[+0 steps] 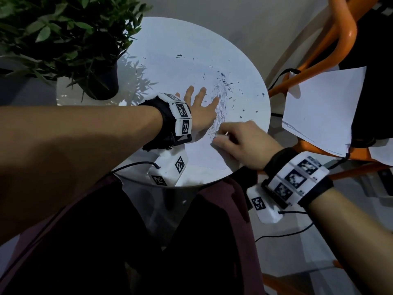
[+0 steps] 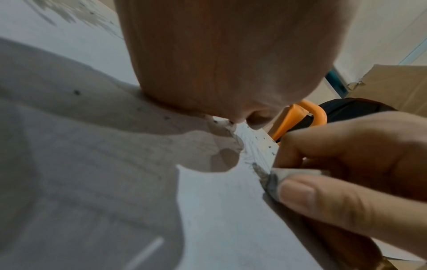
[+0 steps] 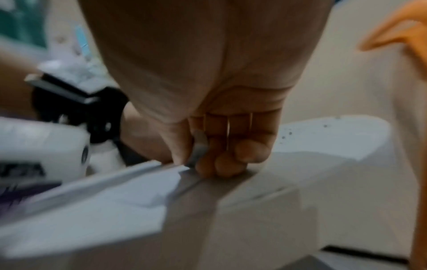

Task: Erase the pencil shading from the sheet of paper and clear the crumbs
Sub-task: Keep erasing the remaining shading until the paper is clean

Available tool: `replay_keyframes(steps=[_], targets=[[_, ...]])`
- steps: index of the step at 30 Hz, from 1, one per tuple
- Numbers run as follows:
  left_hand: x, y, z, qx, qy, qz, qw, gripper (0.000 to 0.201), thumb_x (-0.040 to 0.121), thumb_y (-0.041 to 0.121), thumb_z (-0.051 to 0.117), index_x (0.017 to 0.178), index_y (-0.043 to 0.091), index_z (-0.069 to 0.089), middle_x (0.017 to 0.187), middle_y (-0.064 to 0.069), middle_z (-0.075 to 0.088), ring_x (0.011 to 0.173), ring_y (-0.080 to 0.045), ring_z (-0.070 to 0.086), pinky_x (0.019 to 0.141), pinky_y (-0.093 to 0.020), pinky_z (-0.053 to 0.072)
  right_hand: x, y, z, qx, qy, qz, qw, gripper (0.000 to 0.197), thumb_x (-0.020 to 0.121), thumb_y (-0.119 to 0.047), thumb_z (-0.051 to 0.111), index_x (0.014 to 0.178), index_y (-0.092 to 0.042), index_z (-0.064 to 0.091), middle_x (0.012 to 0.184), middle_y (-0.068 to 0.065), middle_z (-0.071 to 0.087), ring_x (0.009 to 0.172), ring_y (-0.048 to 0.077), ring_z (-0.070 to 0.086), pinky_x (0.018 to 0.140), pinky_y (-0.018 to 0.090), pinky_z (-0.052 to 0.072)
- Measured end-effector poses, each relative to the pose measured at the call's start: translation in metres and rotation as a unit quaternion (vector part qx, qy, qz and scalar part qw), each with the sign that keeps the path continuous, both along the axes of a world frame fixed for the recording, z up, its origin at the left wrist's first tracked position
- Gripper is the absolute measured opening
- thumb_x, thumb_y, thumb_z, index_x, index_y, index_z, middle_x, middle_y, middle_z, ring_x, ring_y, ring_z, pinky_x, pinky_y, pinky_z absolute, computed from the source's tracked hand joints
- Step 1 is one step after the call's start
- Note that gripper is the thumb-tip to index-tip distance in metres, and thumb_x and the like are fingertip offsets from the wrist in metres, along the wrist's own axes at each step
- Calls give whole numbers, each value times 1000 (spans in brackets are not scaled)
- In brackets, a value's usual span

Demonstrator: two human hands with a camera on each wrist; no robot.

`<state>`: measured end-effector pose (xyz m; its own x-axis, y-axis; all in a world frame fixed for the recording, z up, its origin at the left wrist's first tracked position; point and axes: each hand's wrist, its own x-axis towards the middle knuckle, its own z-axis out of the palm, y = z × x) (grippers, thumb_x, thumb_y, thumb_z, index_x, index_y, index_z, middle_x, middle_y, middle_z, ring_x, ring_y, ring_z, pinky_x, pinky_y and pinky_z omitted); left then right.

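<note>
Black pot holding a leafy plant left of the sheet of paper, left hand lying flat, fingers spread, pressing the paper, right hand pinching a graphite-smudged eraser against faint pencil shading, dark crumbs lying scattered beyond it

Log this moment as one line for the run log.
erasing | left hand flat on sheet | right hand pinches eraser on shading | crumbs uncleared

The head view is dim, darkest along the bottom of the frame; the round surface is the brightest area, with leaf shadows at its left. Straight lines bow toward the edges. The right wrist view is smeared with motion blur. The left wrist view is soft, with broad grey shadows at left.
</note>
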<state>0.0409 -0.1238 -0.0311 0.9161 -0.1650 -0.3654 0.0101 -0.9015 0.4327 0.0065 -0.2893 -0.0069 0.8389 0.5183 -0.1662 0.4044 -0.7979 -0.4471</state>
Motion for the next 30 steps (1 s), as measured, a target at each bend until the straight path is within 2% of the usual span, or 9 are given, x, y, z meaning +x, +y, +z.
replay_keyframes(steps=[7, 17, 19, 22, 24, 25, 27, 28, 30], targets=[[0, 2, -11, 108, -54, -53, 991, 60, 105, 39, 31, 158, 41, 2, 167, -1, -13, 152, -32, -15, 120, -56, -3, -12, 23, 8, -223, -137, 122, 957, 20, 101, -37, 41, 107, -25, 55, 78, 2, 48, 68, 28, 45, 58, 31, 30], [4, 5, -24, 145, -76, -73, 984, 61, 104, 50, 27, 156, 44, -4, 166, 0, -17, 152, -32, -17, 118, -56, -2, -16, 12, 14, -233, -106, 193, 947, 18, 101, -41, 39, 102, -28, 52, 79, -4, 54, 71, 26, 50, 60, 32, 35], [4, 6, -25, 134, -79, -69, 985, 62, 104, 53, 29, 156, 46, -3, 166, 1, -16, 152, -30, -16, 118, -55, -2, -22, 1, 10, -172, -47, 190, 965, 22, 100, -43, 42, 92, -27, 53, 73, -8, 56, 69, 21, 53, 61, 35, 41], [6, 8, -19, 97, -64, -64, 991, 64, 104, 53, 34, 157, 43, 1, 167, 1, -14, 152, -29, -17, 118, -53, -5, -17, -18, 3, 86, 70, -22, 994, 28, 102, -34, 48, 80, -18, 52, 66, -1, 61, 61, 19, 57, 57, 32, 43], [3, 7, -15, 36, -57, -40, 997, 75, 95, 64, 32, 158, 38, 3, 167, 1, -8, 152, -26, -15, 119, -49, -7, -17, -18, -3, 303, 214, -163, 914, 28, 104, -26, 46, 86, -6, 52, 76, 15, 67, 63, 26, 61, 53, 32, 47], [1, 9, -12, -6, -52, -18, 998, 82, 87, 39, 41, 159, 35, 3, 168, 2, -4, 153, -23, -12, 119, -46, -6, -19, -15, -8, 387, 264, -203, 860, 26, 104, -24, 44, 90, -3, 52, 83, 21, 68, 66, 27, 62, 54, 33, 51], [-3, 18, -4, -155, -36, 33, 987, 126, 57, 99, 18, 159, 29, -3, 167, 4, 5, 154, -18, -2, 121, -42, -2, -22, -10, -19, 458, 289, -235, 807, 23, 104, -21, 43, 92, -3, 51, 92, 20, 69, 71, 24, 66, 61, 28, 55], [-5, 24, -1, -248, -29, 66, 966, 85, 97, 61, 43, 159, 25, -3, 167, 2, 9, 154, -17, 5, 123, -38, 5, -23, -8, -23, 469, 288, -237, 801, 22, 103, -20, 43, 91, -5, 52, 94, 19, 69, 73, 22, 67, 63, 26, 56], [-6, 36, 2, -357, -88, 128, 921, 73, 102, 24, 55, 159, 20, 10, 163, 0, 22, 150, -12, 21, 115, -23, 24, -22, -8, -28, 478, 288, -237, 795, 22, 103, -19, 44, 88, -6, 53, 95, 18, 69, 75, 21, 68, 65, 23, 56]])
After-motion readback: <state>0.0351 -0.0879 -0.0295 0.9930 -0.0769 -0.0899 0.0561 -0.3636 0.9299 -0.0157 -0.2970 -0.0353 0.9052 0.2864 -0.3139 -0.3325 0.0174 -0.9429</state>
